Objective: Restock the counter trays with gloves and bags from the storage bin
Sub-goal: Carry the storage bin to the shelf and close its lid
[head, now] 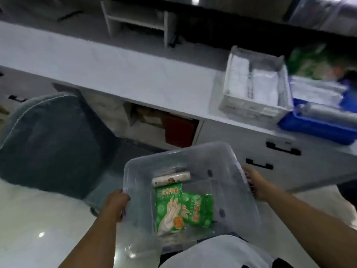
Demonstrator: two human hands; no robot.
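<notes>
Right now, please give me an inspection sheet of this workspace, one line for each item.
Surface: grey counter, mostly bare at left.
Job's things: clear storage bin holding two green glove packs and a white roll; white tray and blue tray on the counter at right.
Clutter: green bags behind the trays, blurred.
Grippers: left hand and right hand grip opposite bin rims.
Cables: nothing seen.
Surroundings: dark chair, drawers, small white shelf.

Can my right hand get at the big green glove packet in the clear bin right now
Probably not yet. The right hand is gripping the clear plastic storage bin rim, as is the left hand. The large green glove packet lies uncovered.
</notes>
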